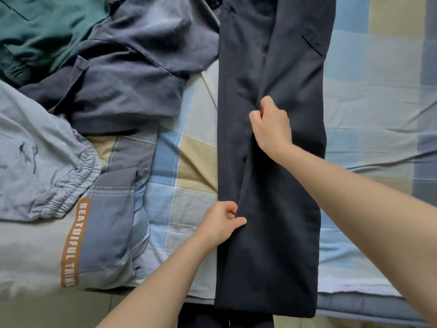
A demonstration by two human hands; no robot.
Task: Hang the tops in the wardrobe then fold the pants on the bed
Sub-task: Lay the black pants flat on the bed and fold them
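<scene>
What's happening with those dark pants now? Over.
Left hand pinching dark pants at inner seam. Right hand pinching mid-leg. Pants flat on bed. Other clothes piled left, clear.

Matt dark cloth pants, checked cotton sheet

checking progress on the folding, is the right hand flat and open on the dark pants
No, the right hand pinches a fold of the dark pants with curled fingers, and the left hand grips their edge.

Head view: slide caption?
Both hands, left and right, pinch dark pants laid flat on the bed.
</scene>
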